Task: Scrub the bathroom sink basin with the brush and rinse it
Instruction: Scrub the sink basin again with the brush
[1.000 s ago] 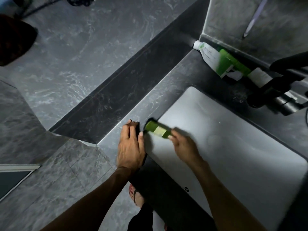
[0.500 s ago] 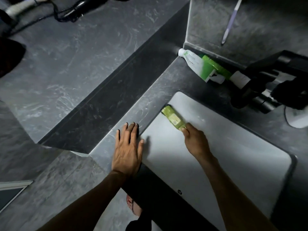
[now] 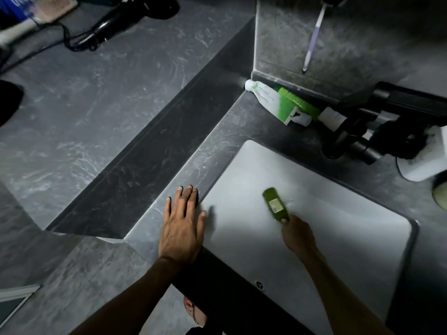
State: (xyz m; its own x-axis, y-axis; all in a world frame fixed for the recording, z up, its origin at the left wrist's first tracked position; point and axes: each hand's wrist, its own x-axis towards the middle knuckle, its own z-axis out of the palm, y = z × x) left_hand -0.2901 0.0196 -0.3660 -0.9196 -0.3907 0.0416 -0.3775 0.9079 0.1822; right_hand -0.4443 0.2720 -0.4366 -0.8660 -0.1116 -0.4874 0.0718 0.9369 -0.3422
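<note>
A white rectangular sink basin is set into a dark grey marble counter. My right hand grips the handle end of a green scrub brush, whose head lies on the basin floor left of the middle. My left hand rests flat, fingers spread, on the counter at the basin's left rim. A black faucet stands over the basin's far right edge; no water shows running from it.
A white and green tube lies on the counter behind the basin, against the backsplash. A purple toothbrush leans on the wall above. A black hair dryer with its cord lies on the floor at top left. A white object sits far right.
My right hand has swept the brush from the basin's left rim toward the middle of the basin. My left hand has stayed on the counter with fingers now spread.
</note>
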